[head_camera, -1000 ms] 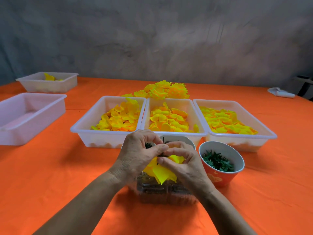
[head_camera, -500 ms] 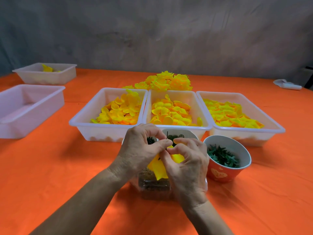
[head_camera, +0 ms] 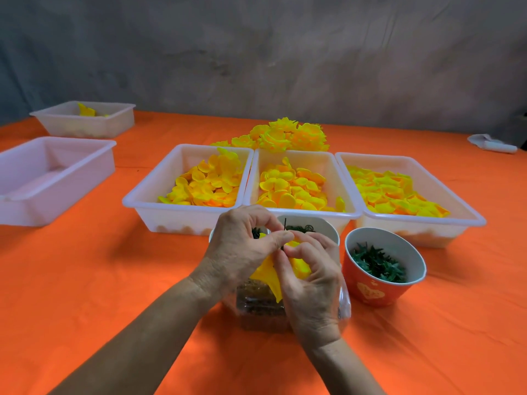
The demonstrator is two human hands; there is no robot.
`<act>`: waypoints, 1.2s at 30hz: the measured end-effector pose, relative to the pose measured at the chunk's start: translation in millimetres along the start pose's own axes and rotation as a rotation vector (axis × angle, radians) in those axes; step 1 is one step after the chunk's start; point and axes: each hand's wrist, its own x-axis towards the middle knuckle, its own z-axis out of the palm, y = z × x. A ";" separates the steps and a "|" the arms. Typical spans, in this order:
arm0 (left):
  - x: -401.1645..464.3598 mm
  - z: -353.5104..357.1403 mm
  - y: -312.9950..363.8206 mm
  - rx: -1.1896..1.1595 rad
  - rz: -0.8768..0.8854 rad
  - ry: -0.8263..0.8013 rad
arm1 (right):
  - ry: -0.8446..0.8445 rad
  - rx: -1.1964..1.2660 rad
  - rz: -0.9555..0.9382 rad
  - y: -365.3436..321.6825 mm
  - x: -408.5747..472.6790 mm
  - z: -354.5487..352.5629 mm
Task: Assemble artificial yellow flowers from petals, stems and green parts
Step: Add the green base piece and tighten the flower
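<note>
My left hand [head_camera: 242, 252]: pinching the thin dark stem [head_camera: 284, 233].
My right hand [head_camera: 310, 283]: fingers curled round yellow petals [head_camera: 268, 276] threaded on it.
Red bowl [head_camera: 382, 269]: just right of my hands, holding green parts [head_camera: 376, 265].

Bright, even overhead light, soft shadows beside the bins, slight overall softness, wide-angle bending at the edges.

The trays [head_camera: 182, 220] were translucent white plastic, smooth. The petals [head_camera: 205, 186] looked like matt fabric. The bowl [head_camera: 379, 292] was glossy. The table covering [head_camera: 85, 280] was matt orange.
</note>
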 end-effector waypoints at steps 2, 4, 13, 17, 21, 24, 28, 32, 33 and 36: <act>-1.3 -0.4 -1.4 0.000 -0.010 -0.002 | 0.005 -0.008 -0.004 -1.4 -1.6 0.0; -3.0 -0.4 -0.9 -0.002 -0.032 -0.006 | -0.009 -0.021 0.013 -4.1 -1.5 -2.6; -13.1 -9.3 4.3 -0.212 -0.175 0.004 | -0.306 -0.122 0.106 -12.2 22.4 -26.8; -14.7 -15.8 -0.5 -0.175 -0.211 0.042 | -0.353 -0.141 0.093 -15.0 29.2 -27.4; -18.9 -17.3 -3.6 -0.168 -0.223 0.065 | -0.373 -0.125 0.100 -19.3 30.4 -28.0; -20.3 -17.6 -4.8 -0.185 -0.235 0.078 | -0.334 -0.098 0.080 -24.7 33.1 -27.7; -19.9 -18.6 -3.3 -0.191 -0.210 0.129 | -0.304 -0.051 0.038 -30.4 37.8 -29.5; -17.9 -22.1 -2.1 -0.263 -0.206 0.207 | -0.268 0.003 0.019 -38.0 45.4 -32.1; -16.9 -23.4 -1.9 -0.272 -0.203 0.224 | -0.260 0.024 0.023 -41.0 49.0 -32.7; -13.3 -26.4 2.4 -0.292 -0.165 0.246 | -0.265 0.068 0.017 -53.0 62.2 -34.4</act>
